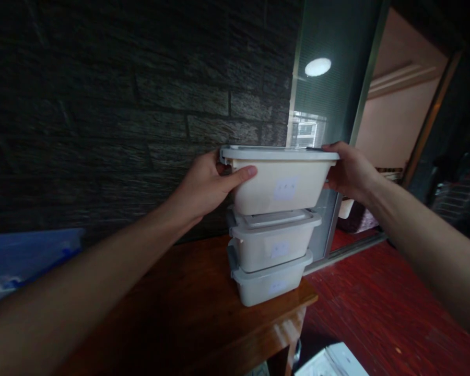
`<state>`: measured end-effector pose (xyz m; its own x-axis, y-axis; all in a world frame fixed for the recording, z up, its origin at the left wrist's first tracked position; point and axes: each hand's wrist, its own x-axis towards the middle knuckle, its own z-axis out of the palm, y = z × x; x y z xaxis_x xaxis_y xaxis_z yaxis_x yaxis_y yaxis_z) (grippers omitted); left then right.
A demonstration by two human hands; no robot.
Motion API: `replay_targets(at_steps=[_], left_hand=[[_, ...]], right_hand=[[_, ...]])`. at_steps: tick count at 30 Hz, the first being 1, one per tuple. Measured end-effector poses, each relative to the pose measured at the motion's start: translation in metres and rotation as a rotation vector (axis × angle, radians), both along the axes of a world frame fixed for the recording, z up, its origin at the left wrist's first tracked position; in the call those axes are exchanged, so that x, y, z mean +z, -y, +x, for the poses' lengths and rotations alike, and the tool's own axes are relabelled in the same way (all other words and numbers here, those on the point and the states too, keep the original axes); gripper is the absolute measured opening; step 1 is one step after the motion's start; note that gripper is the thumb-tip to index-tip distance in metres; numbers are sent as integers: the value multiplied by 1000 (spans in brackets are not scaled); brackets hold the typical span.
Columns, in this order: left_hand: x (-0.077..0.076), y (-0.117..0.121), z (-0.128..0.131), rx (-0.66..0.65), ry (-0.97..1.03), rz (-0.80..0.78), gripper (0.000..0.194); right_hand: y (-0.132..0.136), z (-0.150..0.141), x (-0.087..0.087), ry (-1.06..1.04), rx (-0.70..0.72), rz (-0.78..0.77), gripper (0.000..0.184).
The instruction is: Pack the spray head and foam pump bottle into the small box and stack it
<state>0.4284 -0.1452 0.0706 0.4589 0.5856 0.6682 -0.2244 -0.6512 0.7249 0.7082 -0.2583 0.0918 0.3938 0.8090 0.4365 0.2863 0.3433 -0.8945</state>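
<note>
Between my two hands is a white lidded storage box (254, 190), the top one of a stack. My left hand (215, 180) grips its left end, thumb on the front wall and fingers hidden behind. At the right end my right hand (347, 167) holds it under the lid's edge, its fingers partly hidden. Below sit a second storage box (297, 243) and a third storage box (254, 292), both with grey lids and paper labels. Whether the top box touches the lid under it, I cannot tell.
The stack stands near the right end of a wooden table (203, 297). A blue translucent bin (35, 243) is at the left. Behind rises a dark brick wall (141, 104). A glass door (329, 115) and red floor (376, 292) lie to the right, with a white box (332, 363) below.
</note>
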Motion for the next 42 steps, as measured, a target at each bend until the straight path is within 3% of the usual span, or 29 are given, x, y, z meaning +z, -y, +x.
replay_targets(at_steps=[4, 7, 15, 23, 37, 42], left_hand=[[-13, -1, 5, -6, -30, -17, 54], [-19, -3, 6, -1, -40, -20, 54], [-29, -5, 8, 29, -48, -21, 47], [-35, -8, 9, 51, -38, 11, 44], [-45, -13, 12, 9, -15, 72, 58], [-53, -11, 11, 123, -31, 150, 64]], right_hand=[[-9, 13, -13, -103, 63, -19, 30], [-12, 17, -19, -186, 119, -30, 22], [-14, 19, -32, -236, 150, -35, 20], [-14, 20, -31, -187, 136, -69, 19], [-14, 21, -25, -274, 126, -76, 12], [-15, 21, -26, -283, 129, -63, 11]])
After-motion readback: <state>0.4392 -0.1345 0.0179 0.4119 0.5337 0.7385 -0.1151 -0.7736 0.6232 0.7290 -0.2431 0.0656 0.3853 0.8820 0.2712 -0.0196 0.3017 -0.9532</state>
